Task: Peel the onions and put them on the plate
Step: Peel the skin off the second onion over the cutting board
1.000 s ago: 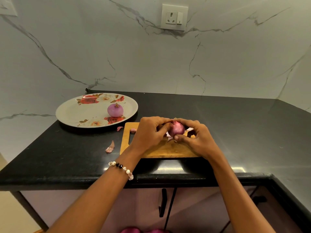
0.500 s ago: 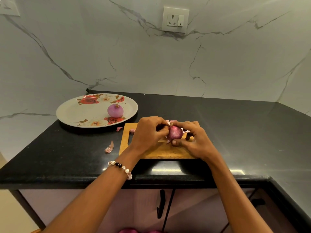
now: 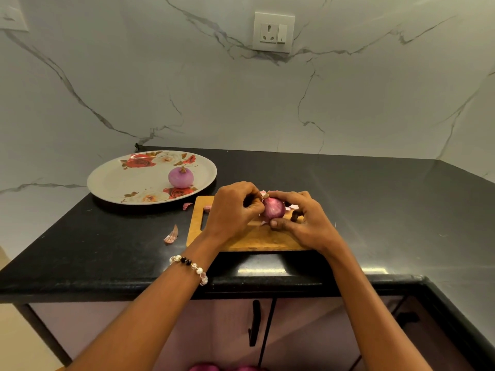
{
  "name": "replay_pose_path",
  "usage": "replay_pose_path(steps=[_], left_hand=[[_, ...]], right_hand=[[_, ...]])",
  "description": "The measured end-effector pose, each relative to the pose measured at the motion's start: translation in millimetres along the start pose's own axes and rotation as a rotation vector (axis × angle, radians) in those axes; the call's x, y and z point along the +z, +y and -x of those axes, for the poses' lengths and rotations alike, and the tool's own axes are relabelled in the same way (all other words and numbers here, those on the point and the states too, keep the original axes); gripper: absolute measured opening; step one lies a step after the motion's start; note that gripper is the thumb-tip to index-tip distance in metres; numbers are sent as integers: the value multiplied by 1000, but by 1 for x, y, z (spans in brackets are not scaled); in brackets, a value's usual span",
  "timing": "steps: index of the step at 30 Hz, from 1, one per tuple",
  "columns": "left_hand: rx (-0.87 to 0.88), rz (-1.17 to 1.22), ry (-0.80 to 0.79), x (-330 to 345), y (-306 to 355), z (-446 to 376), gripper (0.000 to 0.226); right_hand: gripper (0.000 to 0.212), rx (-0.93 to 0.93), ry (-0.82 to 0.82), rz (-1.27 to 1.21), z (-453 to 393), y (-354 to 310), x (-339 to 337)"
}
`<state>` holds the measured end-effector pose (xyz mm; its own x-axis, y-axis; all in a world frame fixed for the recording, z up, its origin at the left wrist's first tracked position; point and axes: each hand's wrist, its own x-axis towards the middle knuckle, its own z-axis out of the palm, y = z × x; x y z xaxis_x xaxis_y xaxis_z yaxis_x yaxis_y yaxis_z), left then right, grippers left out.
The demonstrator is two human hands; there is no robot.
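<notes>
On the black counter (image 3: 348, 210) sit the flowered plate (image 3: 120, 180) with 1 peeled onion (image 3: 180, 178) and the wooden cutting board (image 3: 251, 239), above which the left hand (image 3: 233, 212) and right hand (image 3: 302, 220) both curl their fingers around a red onion (image 3: 273, 210), the left pinching its skin.

Brightness: moderate, warm indoor light, even over the white grey-veined marble wall (image 3: 348, 108).
Source: from above and somewhat behind the camera, not itself in view.
Glare: a rectangular bright patch on the front lip of the glossy black stone desk (image 3: 261, 271), a second one to its right, and a soft streaky sheen across the desk's right half.
Shadows: a short dark one under the near rim of the oval floral-printed plate (image 3: 107, 183); deep shade under the desk edge.
Focus: sharp at centre; forearms slightly soft at the bottom.
Distortion: wide-angle bending; the desk's edges and the wall corner bow outward.
</notes>
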<state>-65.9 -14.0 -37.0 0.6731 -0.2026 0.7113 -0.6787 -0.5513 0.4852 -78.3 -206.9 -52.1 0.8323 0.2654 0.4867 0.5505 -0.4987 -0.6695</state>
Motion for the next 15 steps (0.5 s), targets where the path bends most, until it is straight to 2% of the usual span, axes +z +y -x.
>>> replay_pose_path(steps=[8, 15], left_hand=[[-11, 87, 66, 0, 0, 0, 6], [13, 96, 3, -2, 3, 0, 14]], right_hand=[[56, 53, 31, -45, -1, 8, 0], [61, 42, -12, -3, -2, 3, 0]])
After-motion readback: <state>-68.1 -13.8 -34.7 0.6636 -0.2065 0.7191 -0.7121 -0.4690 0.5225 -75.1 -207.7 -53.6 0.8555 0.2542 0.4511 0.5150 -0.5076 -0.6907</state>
